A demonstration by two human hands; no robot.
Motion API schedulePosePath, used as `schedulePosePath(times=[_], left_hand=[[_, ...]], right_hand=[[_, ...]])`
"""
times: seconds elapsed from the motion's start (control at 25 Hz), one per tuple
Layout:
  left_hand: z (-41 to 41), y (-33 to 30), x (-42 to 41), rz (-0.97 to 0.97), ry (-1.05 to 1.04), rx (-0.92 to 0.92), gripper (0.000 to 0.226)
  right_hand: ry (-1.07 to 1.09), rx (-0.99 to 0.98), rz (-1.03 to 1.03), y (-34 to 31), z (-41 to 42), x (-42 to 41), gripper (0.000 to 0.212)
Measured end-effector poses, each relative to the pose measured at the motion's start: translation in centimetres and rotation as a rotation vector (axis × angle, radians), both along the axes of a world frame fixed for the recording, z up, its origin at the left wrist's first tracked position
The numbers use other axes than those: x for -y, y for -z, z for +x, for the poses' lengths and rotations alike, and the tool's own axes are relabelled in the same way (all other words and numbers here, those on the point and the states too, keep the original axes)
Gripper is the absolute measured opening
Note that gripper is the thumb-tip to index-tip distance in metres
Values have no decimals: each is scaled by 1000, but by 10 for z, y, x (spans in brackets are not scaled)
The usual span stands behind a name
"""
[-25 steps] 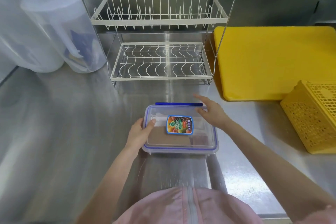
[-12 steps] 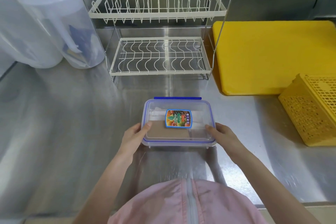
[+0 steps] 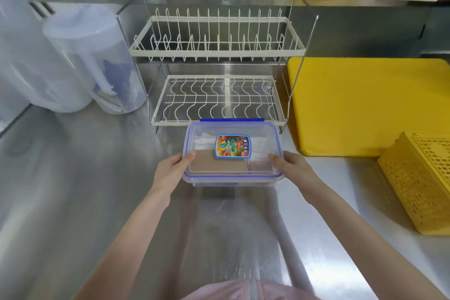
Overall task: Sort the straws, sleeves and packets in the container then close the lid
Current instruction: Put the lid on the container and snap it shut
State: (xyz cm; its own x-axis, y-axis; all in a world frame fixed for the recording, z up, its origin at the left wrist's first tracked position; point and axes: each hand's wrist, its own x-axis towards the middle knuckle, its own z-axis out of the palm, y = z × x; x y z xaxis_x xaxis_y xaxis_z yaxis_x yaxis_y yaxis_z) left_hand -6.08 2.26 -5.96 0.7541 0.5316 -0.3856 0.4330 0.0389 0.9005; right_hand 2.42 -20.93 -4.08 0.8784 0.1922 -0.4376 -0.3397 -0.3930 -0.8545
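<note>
Left hand point(image 3: 174, 169) and right hand point(image 3: 293, 165) gripping lidded container point(image 3: 232, 173) ends, dish rack point(image 3: 219, 105) just behind, bare counter point(image 3: 85, 178) left

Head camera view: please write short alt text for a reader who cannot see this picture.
Two bare hands, left hand and right hand, grip the near corners of a clear rectangular plastic container with a blue-rimmed lid on, on a steel counter. Behind it stands a white wire dish rack; a yellow cutting board lies right.

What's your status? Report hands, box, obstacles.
Left hand and right hand grip the box ends. Lid on. Dish rack just behind.
</note>
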Motion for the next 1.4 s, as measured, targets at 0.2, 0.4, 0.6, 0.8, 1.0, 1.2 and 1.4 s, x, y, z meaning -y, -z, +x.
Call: schedulePosePath(times=[0.2, 0.4, 0.6, 0.8, 1.0, 1.2, 1.4], left_hand=[[56, -20, -21, 13, 2, 55, 17], [115, -21, -45, 34, -18, 64, 15], [162, -14, -63, 1, -39, 41, 20], [183, -1, -72, 1, -75, 22, 21], [188, 10, -69, 28, -74, 4, 24], [182, 7, -65, 38, 67, -10, 33], [184, 4, -60, 44, 75, 0, 36]], right_hand=[[-31, 55, 11, -19, 58, -23, 35], [13, 44, -7, -21, 114, -52, 35], [42, 19, -10, -12, 156, -74, 38], [82, 7, -6, 0, 177, -86, 38], [81, 25, -33, 8, 178, -89, 41], [103, 43, -52, 6, 175, -89, 49], [71, 104, -111, 4, 179, -92, 49]])
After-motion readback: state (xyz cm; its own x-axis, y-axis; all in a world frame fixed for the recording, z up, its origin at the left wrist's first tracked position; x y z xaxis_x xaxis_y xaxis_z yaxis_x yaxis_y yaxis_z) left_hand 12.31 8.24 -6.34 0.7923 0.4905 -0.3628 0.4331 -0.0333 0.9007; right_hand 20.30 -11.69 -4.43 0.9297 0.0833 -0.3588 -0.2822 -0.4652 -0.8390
